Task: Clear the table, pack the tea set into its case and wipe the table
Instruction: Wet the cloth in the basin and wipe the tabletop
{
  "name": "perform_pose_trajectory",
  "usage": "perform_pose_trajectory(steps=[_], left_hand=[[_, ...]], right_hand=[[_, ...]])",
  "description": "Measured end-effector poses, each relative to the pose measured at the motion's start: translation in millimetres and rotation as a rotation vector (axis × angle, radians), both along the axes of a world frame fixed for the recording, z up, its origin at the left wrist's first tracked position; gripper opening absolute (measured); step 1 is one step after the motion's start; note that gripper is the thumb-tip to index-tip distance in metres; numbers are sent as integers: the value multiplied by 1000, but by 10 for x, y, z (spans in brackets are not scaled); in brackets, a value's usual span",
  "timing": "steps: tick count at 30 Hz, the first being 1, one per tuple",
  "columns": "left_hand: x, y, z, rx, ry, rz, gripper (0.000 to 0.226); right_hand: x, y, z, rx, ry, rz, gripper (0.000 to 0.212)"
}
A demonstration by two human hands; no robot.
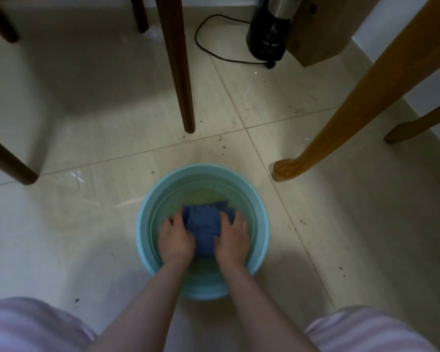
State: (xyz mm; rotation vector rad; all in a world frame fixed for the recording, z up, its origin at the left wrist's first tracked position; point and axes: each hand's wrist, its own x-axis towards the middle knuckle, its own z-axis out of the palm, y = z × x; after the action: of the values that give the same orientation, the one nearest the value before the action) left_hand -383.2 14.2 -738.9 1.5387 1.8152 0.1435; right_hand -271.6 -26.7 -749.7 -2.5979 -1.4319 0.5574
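- A light blue basin (261, 214) stands on the pale tiled floor (87, 224), with shallow water (206, 194) in it.
- A blue cloth (203, 224) lies in the basin, bunched up and between the two hands.
- The left hand (175, 237) grips the cloth's left edge, with the fingers curled onto the fabric.
- The right hand (233, 236) grips the right edge in the same way; both hands are blurred, so the finer finger positions cannot be told.
- Pink striped trouser knees (31, 323) frame the bottom corners.
- A dark chair leg (181, 72) stands beyond the basin, and a light wooden table leg (341, 115) slants to the right.
- Farther back, a black appliance (267, 34) sits with its cord (196, 38) looped on the floor.
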Motion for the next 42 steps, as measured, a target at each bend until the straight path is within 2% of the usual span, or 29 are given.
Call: perform_pose_trajectory(steps=[2,4,8,11,14,17,19,21,22,24,25,27,29,30,31,33,36,37,39,42], left_hand=[[12,0,65,109,149,-159,59],[58,6,47,170,204,-333,59],[52,-44,-154,86,273,-571,55],[46,-70,-255,-21,346,-593,60],[72,-63,-280,-137,331,-577,63],[59,-65,-273,-169,244,-552,65],[55,-102,-274,-43,165,-442,67],[79,-134,-298,84,42,-172,66],[101,-141,-300,80,-32,-19,63],[151,-134,-295,-1,-186,211,47],[186,-117,-279,-54,-253,296,37],[241,-82,-224,-172,-345,453,28],[221,5,-224,-312,-499,599,42],[202,39,-215,-429,-657,657,53],[177,66,-200,-552,-830,708,61],[167,97,-211,-621,-1039,756,59],[297,97,-140,-512,-1316,763,41],[345,94,-106,-469,-1344,752,39],[396,90,-1,-421,-1275,702,34],[361,29,49,-506,-1269,721,34]], right_hand=[[-50,40,-9,-133,-56,222,62],[-99,53,-40,-243,-18,345,61],[-143,-51,-197,-301,45,338,61],[-132,-24,-278,-387,129,287,69],[-61,68,-251,-494,184,349,77],[-6,42,-231,-363,251,313,73],[-54,-29,-211,-187,139,189,80],[-118,-43,-177,-108,14,-20,93],[-146,-11,-139,-129,18,-111,95],[-195,63,-114,-180,101,-211,82],[-225,99,-122,-183,194,-228,69],[-238,161,-112,-75,590,-326,39],[-245,208,19,34,1055,-502,15],[-243,241,73,67,1177,-564,9],[-259,277,121,85,1208,-585,5],[-356,316,237,165,1129,-559,22],[-505,262,312,394,856,-433,41],[-521,241,331,443,774,-401,46],[-493,223,344,475,659,-401,54],[-427,257,310,463,547,-373,53]])
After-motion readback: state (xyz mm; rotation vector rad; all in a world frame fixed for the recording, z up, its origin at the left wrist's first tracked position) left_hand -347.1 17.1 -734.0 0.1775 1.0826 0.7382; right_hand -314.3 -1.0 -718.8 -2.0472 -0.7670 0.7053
